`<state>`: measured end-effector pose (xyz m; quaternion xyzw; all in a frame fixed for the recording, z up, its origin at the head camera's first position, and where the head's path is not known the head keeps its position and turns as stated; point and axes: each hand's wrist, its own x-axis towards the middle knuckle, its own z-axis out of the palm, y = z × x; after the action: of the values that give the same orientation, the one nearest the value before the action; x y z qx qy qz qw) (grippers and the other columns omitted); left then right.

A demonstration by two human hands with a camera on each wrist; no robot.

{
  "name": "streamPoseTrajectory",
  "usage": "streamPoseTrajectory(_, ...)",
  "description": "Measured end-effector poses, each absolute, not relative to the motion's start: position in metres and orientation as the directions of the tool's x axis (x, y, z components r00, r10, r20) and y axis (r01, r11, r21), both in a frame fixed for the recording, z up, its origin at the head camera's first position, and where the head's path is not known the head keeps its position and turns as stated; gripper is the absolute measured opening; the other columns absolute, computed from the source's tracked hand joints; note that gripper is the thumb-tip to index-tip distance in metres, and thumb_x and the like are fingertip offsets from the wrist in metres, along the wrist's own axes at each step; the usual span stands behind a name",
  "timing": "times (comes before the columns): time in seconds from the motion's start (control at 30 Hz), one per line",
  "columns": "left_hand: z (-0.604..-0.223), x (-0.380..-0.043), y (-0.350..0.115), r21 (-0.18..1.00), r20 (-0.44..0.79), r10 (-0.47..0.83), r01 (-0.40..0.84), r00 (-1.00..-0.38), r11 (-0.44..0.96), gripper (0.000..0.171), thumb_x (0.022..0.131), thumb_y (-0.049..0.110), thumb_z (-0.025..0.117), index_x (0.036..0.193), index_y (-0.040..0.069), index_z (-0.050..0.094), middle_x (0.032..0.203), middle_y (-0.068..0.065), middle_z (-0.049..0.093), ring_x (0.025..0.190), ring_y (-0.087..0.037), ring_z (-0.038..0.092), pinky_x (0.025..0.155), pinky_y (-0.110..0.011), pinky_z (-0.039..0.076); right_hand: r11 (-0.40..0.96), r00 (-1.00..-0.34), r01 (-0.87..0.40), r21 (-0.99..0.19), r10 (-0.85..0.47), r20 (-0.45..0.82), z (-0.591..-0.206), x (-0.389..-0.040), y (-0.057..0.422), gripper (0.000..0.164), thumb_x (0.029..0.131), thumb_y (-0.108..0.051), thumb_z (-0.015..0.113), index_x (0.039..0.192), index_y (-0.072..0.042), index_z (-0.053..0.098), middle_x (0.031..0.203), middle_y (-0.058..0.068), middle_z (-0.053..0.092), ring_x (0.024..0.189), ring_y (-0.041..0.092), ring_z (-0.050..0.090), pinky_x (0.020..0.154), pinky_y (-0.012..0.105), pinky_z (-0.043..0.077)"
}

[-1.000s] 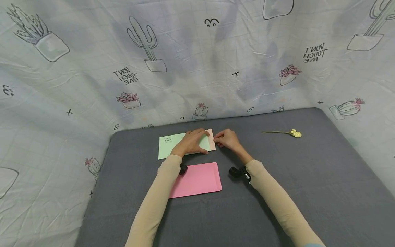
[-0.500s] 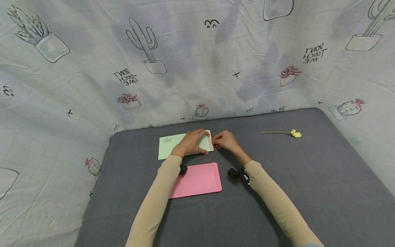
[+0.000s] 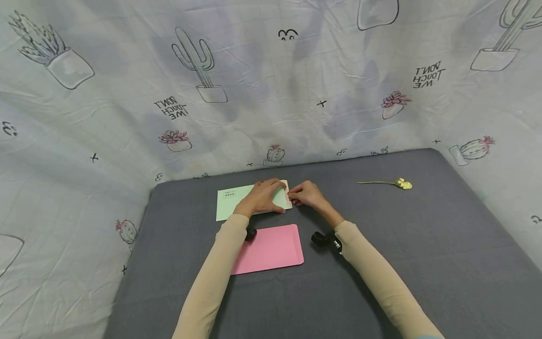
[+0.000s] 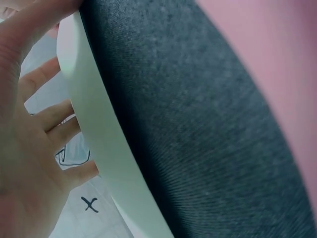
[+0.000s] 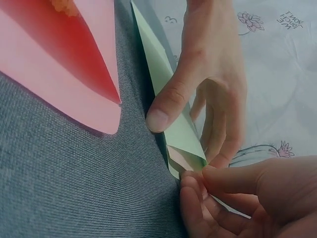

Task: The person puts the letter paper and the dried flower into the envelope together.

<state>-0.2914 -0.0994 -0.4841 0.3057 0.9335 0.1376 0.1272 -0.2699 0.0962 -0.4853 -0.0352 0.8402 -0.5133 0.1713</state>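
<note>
A pale green envelope (image 3: 228, 205) lies at the back of the table, a small printed box on its upper left. My left hand (image 3: 262, 197) spans its right part, thumb on the near edge and fingers on the far edge, gripping it across. In the right wrist view the envelope's mouth gapes a little, and a pale peach card (image 5: 180, 157) sits mostly inside. At that end my right hand (image 3: 310, 194) pinches the card's outer edge between thumb and fingers. How deep the card reaches is hidden.
Nearer me lies a pink envelope (image 3: 275, 249), partly under my left forearm; its mouth gapes in the right wrist view, with something orange-yellow (image 5: 64, 7) at the top. A yellow flower stem (image 3: 404, 183) lies to the right. Patterned cloth (image 3: 254, 94) hangs behind the grey table (image 3: 338, 292).
The peach card has slid left into the green envelope, so a narrower strip shows. My right hand has moved left with it. The left hand stays in place.
</note>
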Motion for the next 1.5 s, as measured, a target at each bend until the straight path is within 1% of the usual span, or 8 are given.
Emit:
streamPoseTrajectory(0.1, -0.4845, -0.2916, -0.0996, 0.348, -0.154, 0.609, 0.534, -0.778, 0.77, 0.075, 0.076, 0.048, 0.082, 0.138, 0.02, 0.05, 0.149, -0.007, 0.04, 0.14, -0.022, 0.035, 0.114, -0.056, 0.023, 0.459, -0.936, 0.119, -0.88, -0.244, -0.254, -0.4856, -0.2699, 0.0964, 0.023, 0.096, -0.009, 0.062, 0.11, 0.007, 0.071, 0.099, 0.021, 0.072, 0.07, 0.014, 0.067, 0.065, 0.027, 0.058)
streamPoseTrajectory(0.23, -0.4829, -0.2912, -0.1002, 0.368, -0.152, 0.607, 0.525, -0.78, 0.767, 0.075, 0.075, 0.046, 0.082, 0.138, 0.02, 0.05, 0.15, -0.007, 0.04, 0.14, -0.023, 0.035, 0.114, -0.056, 0.022, 0.418, -0.932, 0.129, -0.899, -0.258, -0.254, -0.4869, -0.2697, 0.0973, 0.024, 0.096, -0.008, 0.061, 0.11, 0.01, 0.07, 0.097, 0.022, 0.072, 0.069, 0.012, 0.067, 0.065, 0.027, 0.058)
streamPoseTrajectory(0.33, -0.4814, -0.2907, -0.0999, 0.369, -0.136, 0.607, 0.529, -0.783, 0.764, 0.075, 0.075, 0.046, 0.083, 0.138, 0.02, 0.05, 0.149, -0.007, 0.041, 0.139, -0.022, 0.036, 0.114, -0.055, 0.024, 0.38, -0.925, 0.145, -0.914, -0.274, -0.261, -0.4885, -0.2699, 0.0986, 0.026, 0.097, -0.008, 0.06, 0.112, 0.012, 0.067, 0.096, 0.022, 0.071, 0.068, 0.011, 0.066, 0.065, 0.026, 0.058)
streamPoseTrajectory(0.53, -0.4807, -0.2889, -0.0969, 0.352, -0.133, 0.619, 0.547, -0.774, 0.76, 0.075, 0.076, 0.045, 0.083, 0.138, 0.02, 0.05, 0.146, -0.007, 0.043, 0.138, -0.023, 0.036, 0.114, -0.055, 0.023, 0.329, -0.911, 0.181, -0.927, -0.298, -0.283, -0.49, -0.2704, 0.0996, 0.027, 0.097, -0.009, 0.06, 0.113, 0.013, 0.067, 0.094, 0.02, 0.072, 0.067, 0.01, 0.065, 0.063, 0.025, 0.057)
streamPoseTrajectory(0.7, -0.4829, -0.2871, -0.0949, 0.335, -0.14, 0.615, 0.547, -0.776, 0.767, 0.077, 0.076, 0.046, 0.082, 0.14, 0.02, 0.048, 0.145, -0.007, 0.043, 0.138, -0.024, 0.037, 0.114, -0.054, 0.023, 0.34, -0.905, 0.188, -0.922, -0.304, -0.297, -0.4898, -0.269, 0.0983, 0.027, 0.097, -0.009, 0.06, 0.112, 0.013, 0.067, 0.094, 0.019, 0.072, 0.066, 0.009, 0.065, 0.063, 0.024, 0.057)
streamPoseTrajectory(0.9, -0.4819, -0.287, -0.0945, 0.347, -0.121, 0.625, 0.557, -0.771, 0.755, 0.077, 0.076, 0.043, 0.083, 0.14, 0.018, 0.048, 0.144, -0.008, 0.044, 0.137, -0.024, 0.038, 0.115, -0.053, 0.023, 0.353, -0.907, 0.191, -0.916, -0.294, -0.302, -0.4886, -0.2691, 0.0973, 0.027, 0.097, -0.01, 0.061, 0.111, 0.012, 0.068, 0.094, 0.019, 0.072, 0.066, 0.009, 0.065, 0.063, 0.025, 0.057)
streamPoseTrajectory(1.2, -0.4827, -0.2878, -0.0926, 0.339, -0.08, 0.643, 0.586, -0.762, 0.736, 0.078, 0.076, 0.041, 0.083, 0.14, 0.015, 0.048, 0.142, -0.011, 0.045, 0.135, -0.03, 0.039, 0.114, -0.054, 0.024, 0.335, -0.905, 0.17, -0.927, -0.32, -0.281, -0.4875, -0.2673, 0.0963, 0.027, 0.098, -0.008, 0.058, 0.113, 0.013, 0.066, 0.095, 0.019, 0.071, 0.067, 0.008, 0.064, 0.063, 0.023, 0.056)
streamPoseTrajectory(1.5, -0.4839, -0.2861, -0.0919, 0.343, -0.081, 0.64, 0.581, -0.764, 0.738, 0.079, 0.075, 0.043, 0.083, 0.14, 0.016, 0.049, 0.142, -0.011, 0.045, 0.135, -0.028, 0.039, 0.115, -0.05, 0.024, 0.316, -0.908, 0.169, -0.934, -0.319, -0.272, -0.4885, -0.2652, 0.096, 0.027, 0.099, -0.008, 0.057, 0.112, 0.014, 0.066, 0.09, 0.019, 0.071, 0.067, 0.009, 0.065, 0.064, 0.025, 0.057)
